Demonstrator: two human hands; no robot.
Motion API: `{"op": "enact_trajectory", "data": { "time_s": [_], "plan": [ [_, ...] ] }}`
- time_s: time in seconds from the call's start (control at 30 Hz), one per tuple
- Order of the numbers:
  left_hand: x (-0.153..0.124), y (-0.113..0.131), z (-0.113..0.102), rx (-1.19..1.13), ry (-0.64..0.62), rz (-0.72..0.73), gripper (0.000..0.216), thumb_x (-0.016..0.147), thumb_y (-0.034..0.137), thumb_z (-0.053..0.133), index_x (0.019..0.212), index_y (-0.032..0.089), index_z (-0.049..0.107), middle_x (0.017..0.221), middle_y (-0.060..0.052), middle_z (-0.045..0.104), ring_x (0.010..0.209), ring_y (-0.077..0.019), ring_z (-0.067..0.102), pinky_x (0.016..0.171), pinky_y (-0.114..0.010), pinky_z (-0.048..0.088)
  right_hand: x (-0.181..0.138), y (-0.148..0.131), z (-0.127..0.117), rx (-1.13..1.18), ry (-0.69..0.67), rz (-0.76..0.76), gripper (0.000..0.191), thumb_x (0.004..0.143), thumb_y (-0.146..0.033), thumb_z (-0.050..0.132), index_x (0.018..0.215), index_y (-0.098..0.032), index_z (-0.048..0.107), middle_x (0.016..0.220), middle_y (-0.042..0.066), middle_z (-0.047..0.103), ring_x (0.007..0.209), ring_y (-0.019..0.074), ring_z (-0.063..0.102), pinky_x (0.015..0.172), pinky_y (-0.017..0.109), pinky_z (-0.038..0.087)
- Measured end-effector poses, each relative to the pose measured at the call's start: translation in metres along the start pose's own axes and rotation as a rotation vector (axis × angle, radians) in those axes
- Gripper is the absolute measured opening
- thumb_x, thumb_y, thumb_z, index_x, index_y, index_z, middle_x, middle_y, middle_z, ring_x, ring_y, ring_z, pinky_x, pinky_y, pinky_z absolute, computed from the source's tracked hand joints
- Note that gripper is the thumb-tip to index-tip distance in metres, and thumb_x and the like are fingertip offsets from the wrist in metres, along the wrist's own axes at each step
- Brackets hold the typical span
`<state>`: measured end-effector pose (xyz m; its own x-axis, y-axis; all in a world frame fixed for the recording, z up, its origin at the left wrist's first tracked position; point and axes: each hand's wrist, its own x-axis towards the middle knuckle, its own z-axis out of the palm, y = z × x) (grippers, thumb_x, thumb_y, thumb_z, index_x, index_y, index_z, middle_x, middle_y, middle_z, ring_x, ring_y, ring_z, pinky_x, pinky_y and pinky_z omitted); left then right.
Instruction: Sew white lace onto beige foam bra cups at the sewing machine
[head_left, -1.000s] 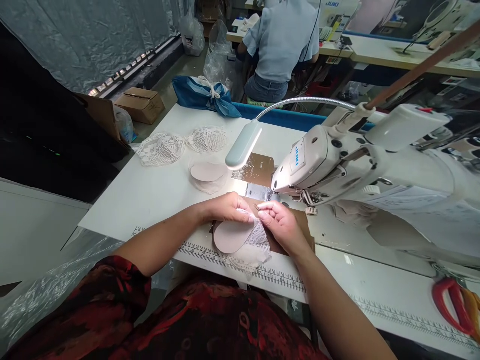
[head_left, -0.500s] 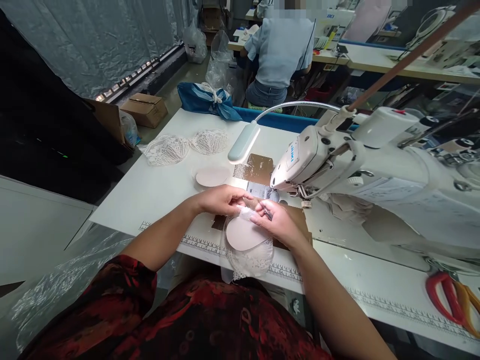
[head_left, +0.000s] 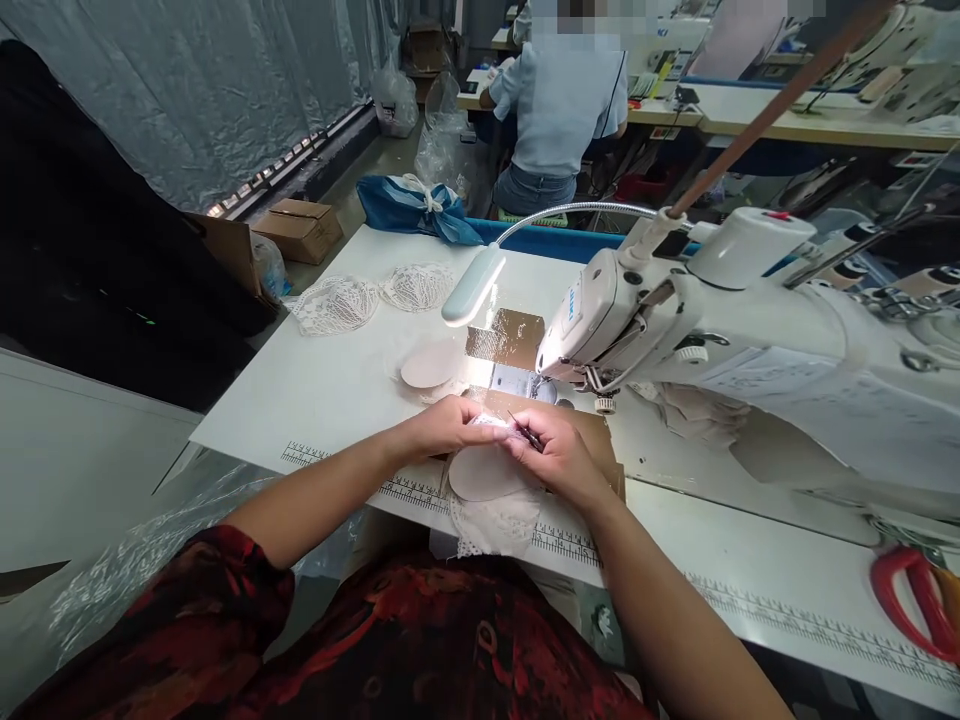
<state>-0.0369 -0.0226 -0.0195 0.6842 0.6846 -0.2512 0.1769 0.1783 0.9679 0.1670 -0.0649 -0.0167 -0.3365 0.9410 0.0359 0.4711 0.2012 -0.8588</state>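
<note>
My left hand point(head_left: 459, 424) pinches the upper edge of a white lace bra cup point(head_left: 495, 525) with a smooth pale pad point(head_left: 486, 474) on it. Close beside it, my right hand point(head_left: 559, 452) is closed around a small dark pointed tool point(head_left: 531, 437), its tip directed up and left; the exact kind is unclear. Its thumb and fingers also meet the cup's edge. The lower lace hangs over the table's front edge. Just beyond my hands is the needle area of a white sewing machine point(head_left: 592, 310).
Another pale cup point(head_left: 431, 364) lies left of the needle area, with a lace piece point(head_left: 337, 304) farther back. A lamp point(head_left: 474, 287) hangs over the table. Red-handled scissors point(head_left: 911, 605) lie at the right. A person point(head_left: 559, 110) sits at another table ahead.
My left hand has shifted slightly down, and its fingers have closed in on the cup's edge. My right hand has turned, so the dark tool's tip shows more. The view has shifted slightly.
</note>
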Motion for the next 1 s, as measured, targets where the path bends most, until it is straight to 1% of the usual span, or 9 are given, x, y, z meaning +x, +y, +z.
{"op": "enact_trajectory", "data": {
  "time_s": [0.1, 0.2, 0.27, 0.37, 0.47, 0.63, 0.7, 0.83, 1.0],
  "plan": [
    [0.005, -0.007, 0.009, -0.089, 0.066, 0.049, 0.034, 0.08, 0.045, 0.068, 0.087, 0.012, 0.072, 0.079, -0.003, 0.066, 0.072, -0.0115, 0.057, 0.064, -0.021, 0.041, -0.002, 0.006, -0.004, 0.046, 0.02, 0.058, 0.023, 0.085, -0.043, 0.059, 0.094, -0.022, 0.056, 0.076, -0.001, 0.058, 0.068, 0.015, 0.052, 0.062, 0.027, 0.04],
    [0.004, -0.006, 0.009, -0.052, 0.085, 0.084, 0.03, 0.081, 0.041, 0.068, 0.085, 0.012, 0.073, 0.079, -0.003, 0.066, 0.071, -0.011, 0.056, 0.063, -0.021, 0.04, -0.003, 0.014, -0.013, 0.133, 0.012, 0.064, 0.029, 0.091, -0.047, 0.049, 0.105, -0.023, 0.054, 0.076, -0.001, 0.059, 0.067, 0.0147, 0.054, 0.062, 0.028, 0.042],
    [0.003, -0.005, 0.008, -0.021, 0.093, 0.112, 0.029, 0.082, 0.04, 0.067, 0.085, 0.011, 0.073, 0.079, -0.004, 0.066, 0.071, -0.0116, 0.056, 0.064, -0.021, 0.041, -0.003, 0.017, -0.018, 0.136, 0.003, 0.056, 0.029, 0.092, -0.047, 0.046, 0.104, -0.022, 0.057, 0.075, 0.0, 0.06, 0.066, 0.0148, 0.055, 0.063, 0.029, 0.044],
    [0.002, -0.005, 0.007, -0.035, 0.083, 0.122, 0.031, 0.083, 0.04, 0.066, 0.091, 0.011, 0.073, 0.085, -0.007, 0.069, 0.077, -0.0146, 0.059, 0.069, -0.023, 0.043, -0.001, 0.018, -0.022, 0.105, -0.023, 0.067, 0.027, 0.087, -0.045, 0.055, 0.098, -0.021, 0.062, 0.082, 0.002, 0.064, 0.071, 0.0161, 0.058, 0.065, 0.03, 0.046],
    [0.003, -0.008, 0.007, -0.057, 0.064, 0.114, 0.033, 0.083, 0.04, 0.066, 0.096, 0.01, 0.073, 0.093, -0.01, 0.07, 0.083, -0.0169, 0.061, 0.073, -0.025, 0.045, 0.0, 0.016, -0.02, 0.091, -0.055, 0.083, 0.025, 0.085, -0.043, 0.059, 0.094, -0.02, 0.064, 0.086, 0.003, 0.065, 0.073, 0.0163, 0.058, 0.065, 0.029, 0.046],
    [0.006, -0.012, 0.006, -0.091, 0.062, 0.092, 0.031, 0.08, 0.037, 0.07, 0.097, 0.012, 0.075, 0.094, -0.009, 0.072, 0.084, -0.0164, 0.062, 0.076, -0.025, 0.046, 0.001, 0.012, -0.012, 0.131, -0.072, 0.064, 0.023, 0.086, -0.041, 0.059, 0.095, -0.021, 0.065, 0.092, 0.004, 0.066, 0.082, 0.018, 0.06, 0.072, 0.032, 0.047],
    [0.006, -0.013, 0.006, -0.103, 0.055, 0.093, 0.03, 0.079, 0.037, 0.071, 0.095, 0.013, 0.075, 0.09, -0.008, 0.071, 0.082, -0.0156, 0.061, 0.075, -0.024, 0.045, 0.002, 0.009, -0.011, 0.127, -0.067, 0.053, 0.022, 0.087, -0.041, 0.059, 0.096, -0.022, 0.066, 0.093, 0.004, 0.067, 0.084, 0.0185, 0.061, 0.073, 0.032, 0.048],
    [0.005, -0.011, 0.007, -0.112, 0.042, 0.074, 0.03, 0.076, 0.04, 0.072, 0.084, 0.011, 0.074, 0.074, -0.003, 0.065, 0.071, -0.0124, 0.056, 0.065, -0.022, 0.042, 0.003, 0.002, -0.01, 0.104, -0.059, 0.019, 0.02, 0.087, -0.039, 0.058, 0.094, -0.022, 0.067, 0.089, 0.003, 0.067, 0.082, 0.018, 0.061, 0.071, 0.031, 0.047],
    [0.006, -0.012, 0.008, -0.107, 0.033, 0.065, 0.032, 0.077, 0.042, 0.071, 0.076, 0.01, 0.071, 0.066, 0.0, 0.056, 0.064, -0.0097, 0.049, 0.06, -0.021, 0.036, 0.003, 0.001, -0.005, 0.083, -0.009, 0.012, 0.019, 0.088, -0.038, 0.057, 0.088, -0.022, 0.068, 0.085, 0.002, 0.067, 0.078, 0.0172, 0.06, 0.069, 0.03, 0.045]
  ]
}}
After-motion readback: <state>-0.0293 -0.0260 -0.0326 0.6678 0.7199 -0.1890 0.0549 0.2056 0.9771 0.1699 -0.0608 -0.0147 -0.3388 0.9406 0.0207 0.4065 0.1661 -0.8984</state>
